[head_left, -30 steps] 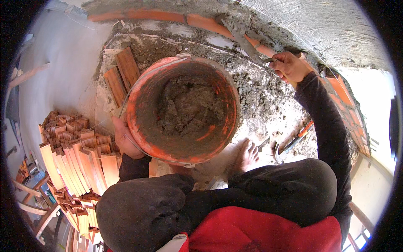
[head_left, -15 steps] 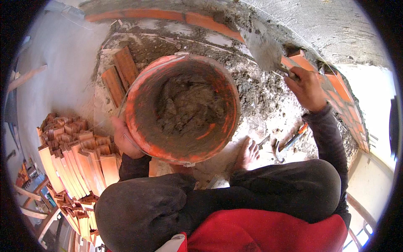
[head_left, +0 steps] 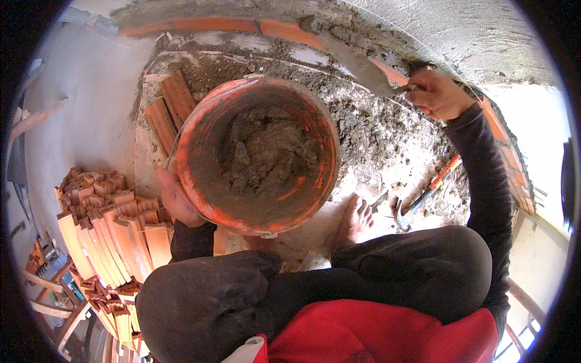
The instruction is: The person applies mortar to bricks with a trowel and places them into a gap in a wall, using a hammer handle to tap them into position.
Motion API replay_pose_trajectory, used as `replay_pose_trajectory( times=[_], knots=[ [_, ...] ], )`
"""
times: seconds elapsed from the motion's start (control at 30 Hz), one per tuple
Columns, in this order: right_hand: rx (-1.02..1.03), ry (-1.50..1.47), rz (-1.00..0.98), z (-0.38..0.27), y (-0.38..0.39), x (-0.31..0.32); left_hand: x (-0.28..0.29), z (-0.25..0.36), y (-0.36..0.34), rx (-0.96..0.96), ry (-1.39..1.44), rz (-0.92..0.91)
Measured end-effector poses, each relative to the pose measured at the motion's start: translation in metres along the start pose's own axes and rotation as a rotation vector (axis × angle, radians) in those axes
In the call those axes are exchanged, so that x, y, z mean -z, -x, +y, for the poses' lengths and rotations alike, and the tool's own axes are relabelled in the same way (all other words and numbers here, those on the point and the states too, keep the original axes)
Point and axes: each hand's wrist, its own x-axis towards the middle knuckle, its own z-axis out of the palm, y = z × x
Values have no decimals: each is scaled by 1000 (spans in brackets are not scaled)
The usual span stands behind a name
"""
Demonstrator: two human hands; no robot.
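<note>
An orange bucket [head_left: 257, 199] with grey mortar [head_left: 266, 148] inside stands before me, its wire handle along the left side. My left hand [head_left: 181, 199] grips the bucket's lower left edge, by the handle. My right hand [head_left: 440, 94] is closed on the handle of a mortar-smeared trowel [head_left: 360, 66]. The trowel's blade lies along the low curved course of orange bricks [head_left: 230, 24] at the foot of the rough grey wall [head_left: 460, 36]; whether it touches them I cannot tell.
Loose bricks [head_left: 163, 118] lie left of the bucket. Stacks of clay pieces [head_left: 103, 236] stand farther left. A hammer [head_left: 426, 193] lies near my bare foot [head_left: 357, 221]. Rubble and mortar cover the ground along the wall, and a thin string runs along it.
My right hand and the trowel moved down and right half a second ago, then back up; the blade now points up and left along the bricks. My left hand stays on the bucket.
</note>
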Motion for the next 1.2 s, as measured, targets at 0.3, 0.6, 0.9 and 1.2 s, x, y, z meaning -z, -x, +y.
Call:
replay_pose_trajectory(
  times=[0.3,0.6,0.9,1.2],
  knots=[
    [223,36,147,38,-69,-66,4,4,-4,6,-114,-109],
    [72,-349,107,72,-42,-72,5,2,-2,-3,-113,-2],
    [-85,-145,191,31,-2,-43,11,7,-4,37,-23,-131],
    [112,265,499,22,16,-51,14,6,-7,15,-101,-9]
  ],
)
